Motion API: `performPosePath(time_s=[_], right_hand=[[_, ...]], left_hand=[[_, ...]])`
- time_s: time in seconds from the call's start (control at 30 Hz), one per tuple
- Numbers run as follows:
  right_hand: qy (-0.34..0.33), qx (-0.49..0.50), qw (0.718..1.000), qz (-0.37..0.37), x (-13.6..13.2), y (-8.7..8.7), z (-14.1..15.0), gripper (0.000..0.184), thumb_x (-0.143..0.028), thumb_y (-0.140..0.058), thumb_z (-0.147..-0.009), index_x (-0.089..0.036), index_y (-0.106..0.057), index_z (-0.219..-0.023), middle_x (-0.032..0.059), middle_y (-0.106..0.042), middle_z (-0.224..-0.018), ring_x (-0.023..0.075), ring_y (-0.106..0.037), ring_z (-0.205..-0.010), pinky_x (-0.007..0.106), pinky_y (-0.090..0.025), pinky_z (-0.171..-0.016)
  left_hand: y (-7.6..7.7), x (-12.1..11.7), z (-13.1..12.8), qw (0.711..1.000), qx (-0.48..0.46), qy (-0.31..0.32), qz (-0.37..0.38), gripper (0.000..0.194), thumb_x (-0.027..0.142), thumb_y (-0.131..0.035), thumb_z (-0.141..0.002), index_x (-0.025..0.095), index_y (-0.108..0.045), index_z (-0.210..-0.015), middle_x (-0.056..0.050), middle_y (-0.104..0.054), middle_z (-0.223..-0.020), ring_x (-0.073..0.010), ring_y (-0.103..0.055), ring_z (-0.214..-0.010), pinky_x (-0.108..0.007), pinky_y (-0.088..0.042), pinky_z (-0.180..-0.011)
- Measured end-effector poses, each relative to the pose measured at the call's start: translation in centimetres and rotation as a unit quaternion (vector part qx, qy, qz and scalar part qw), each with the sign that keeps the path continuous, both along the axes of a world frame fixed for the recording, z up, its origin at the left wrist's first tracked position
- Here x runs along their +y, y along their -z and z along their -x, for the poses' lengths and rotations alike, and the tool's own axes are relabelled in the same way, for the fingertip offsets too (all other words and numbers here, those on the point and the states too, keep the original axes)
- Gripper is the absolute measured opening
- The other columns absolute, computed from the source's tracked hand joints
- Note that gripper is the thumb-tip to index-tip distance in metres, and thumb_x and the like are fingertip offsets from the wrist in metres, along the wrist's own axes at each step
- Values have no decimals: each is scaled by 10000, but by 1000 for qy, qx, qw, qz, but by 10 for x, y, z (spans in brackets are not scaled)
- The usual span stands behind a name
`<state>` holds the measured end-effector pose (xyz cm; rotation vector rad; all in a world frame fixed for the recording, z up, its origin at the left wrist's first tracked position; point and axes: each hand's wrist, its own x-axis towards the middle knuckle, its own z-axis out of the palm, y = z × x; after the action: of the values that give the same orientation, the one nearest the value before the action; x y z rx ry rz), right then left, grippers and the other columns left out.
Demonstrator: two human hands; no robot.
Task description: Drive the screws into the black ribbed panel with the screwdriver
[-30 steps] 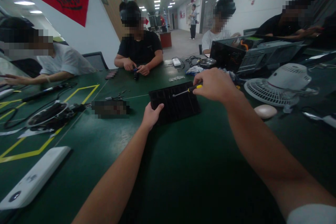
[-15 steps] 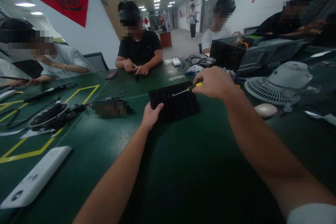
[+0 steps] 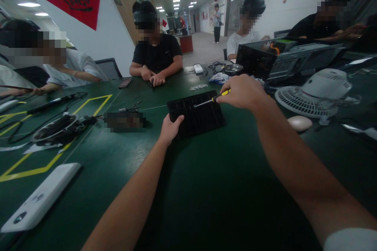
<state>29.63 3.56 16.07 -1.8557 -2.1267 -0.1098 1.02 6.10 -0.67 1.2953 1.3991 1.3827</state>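
A flat black panel [image 3: 203, 117] with ridges or compartments is tilted above the green table in front of me. My left hand [image 3: 171, 128] grips its left edge, thumb on top and fingers hidden behind. My right hand [image 3: 241, 92] is closed around the yellow and black handle of a screwdriver [image 3: 206, 102]. The metal shaft points left across the panel, and its tip is over the panel's upper middle; whether it touches a screw is too small to tell.
Right of me are a white fan part with a grille [image 3: 306, 96], a beige oval object [image 3: 299, 124] and an opened computer case [image 3: 282, 62]. On the left lie a white device [image 3: 41, 196] and a coil of cables [image 3: 55, 129]. Several people sit around the table [image 3: 123, 180].
My right hand and the screwdriver have barely shifted, the handle tilting slightly. My left hand keeps its hold on the panel. The person at left has raised, then lowered, a hand.
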Motion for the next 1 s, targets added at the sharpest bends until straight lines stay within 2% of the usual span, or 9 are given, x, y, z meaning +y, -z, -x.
performPosePath(time_s=[0.13,0.3,0.43,0.53,0.6,0.67,0.73,0.8,1.0], right_hand=[[0,-15,1000,8,2,0,-1,345,-560,-767,-867,-294,-915,-1029,130,-843,-1000,360,-751,-1000,468,-574,-798],[14,-46,998,29,5,3,-1,443,-610,-680,-922,-259,-902,-1076,166,-840,-1089,384,-750,-1042,506,-586,-838],[27,-73,995,67,9,6,-1,531,-645,-599,-966,-215,-875,-1109,189,-825,-1141,381,-746,-1088,503,-588,-880],[8,-79,992,99,11,6,-3,571,-644,-511,-1014,-194,-860,-1056,195,-820,-1122,368,-745,-1101,486,-577,-891],[-18,-71,990,119,12,3,-7,578,-676,-537,-994,-189,-848,-1003,184,-820,-1075,359,-746,-1059,473,-568,-869],[-47,-56,989,128,11,-1,-13,495,-658,-678,-912,-198,-835,-1005,157,-818,-1060,345,-743,-1011,451,-555,-836],[-62,-44,991,110,10,-4,-19,401,-540,-797,-829,-215,-821,-1064,131,-815,-1082,333,-737,-1002,427,-539,-811],[-62,-41,994,77,7,-7,-24,365,-460,-805,-815,-230,-813,-1099,120,-812,-1101,333,-732,-1021,419,-526,-808],[-35,-28,998,36,-5,-11,-16,406,-557,-656,-934,-244,-846,-1108,133,-823,-1116,352,-731,-1051,443,-516,-838]], left_hand=[[0,0,0,1000,-10,2,7,418,386,-876,-805,192,-743,-1150,-126,-810,-1188,-321,-771,-1127,-542,-576,-1097],[0,0,-1,1000,-14,2,6,427,389,-879,-798,188,-743,-1149,-127,-813,-1183,-324,-772,-1122,-548,-579,-1091],[-1,-1,-3,1000,-16,-1,6,428,386,-889,-780,185,-746,-1130,-120,-816,-1171,-324,-768,-1133,-533,-581,-1093],[-2,-2,-3,1000,-17,0,6,441,390,-888,-782,188,-740,-1144,-121,-816,-1190,-321,-768,-1145,-526,-586,-1091],[-3,-3,-3,1000,-13,0,8,440,392,-887,-786,189,-737,-1146,-123,-815,-1192,-322,-769,-1145,-532,-588,-1089],[-4,-3,-3,1000,-10,-1,9,434,391,-887,-789,190,-737,-1143,-125,-814,-1194,-326,-769,-1147,-535,-587,-1092],[-5,-4,-3,1000,-12,0,11,429,386,-886,-792,191,-735,-1143,-127,-812,-1198,-329,-768,-1150,-536,-587,-1092],[-6,-5,-3,1000,-17,4,15,425,383,-885,-795,189,-734,-1142,-130,-812,-1193,-329,-769,-1143,-538,-590,-1086],[-2,-2,-1,1000,-3,4,2,451,431,-885,-791,189,-738,-1140,-133,-814,-1189,-337,-768,-1131,-549,-589,-1081]])
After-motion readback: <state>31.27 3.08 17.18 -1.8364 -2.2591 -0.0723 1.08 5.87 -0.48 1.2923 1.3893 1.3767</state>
